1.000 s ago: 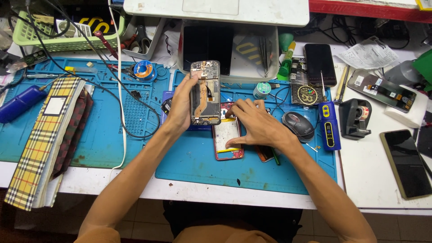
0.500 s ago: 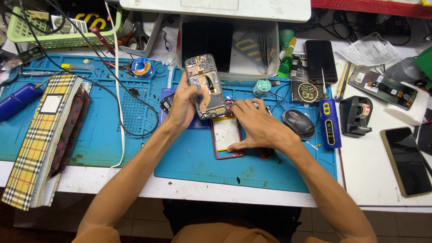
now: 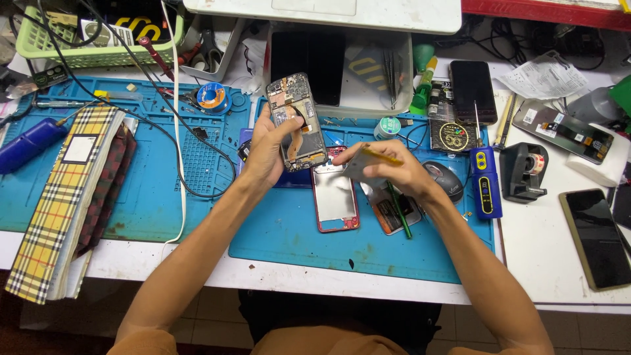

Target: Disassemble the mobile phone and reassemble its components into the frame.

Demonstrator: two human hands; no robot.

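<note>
the left hand (image 3: 266, 154) has its grip closed around an opened phone (image 3: 297, 122), a flat rectangle with bare circuit boards showing, tilted above the far middle of the blue rubbery mat (image 3: 296, 236). just to its right, the right hand (image 3: 388, 172) pinches a thin yellow-tipped tool (image 3: 380, 156) over a glossy red-rimmed phone frame (image 3: 335, 198) lying flat on the mat.

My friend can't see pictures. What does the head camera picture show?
A person's left hand holds up an opened phone with its insides showing, over a blue mat. The right hand holds a small grey part. A red-rimmed phone frame lies on the mat below.
</note>
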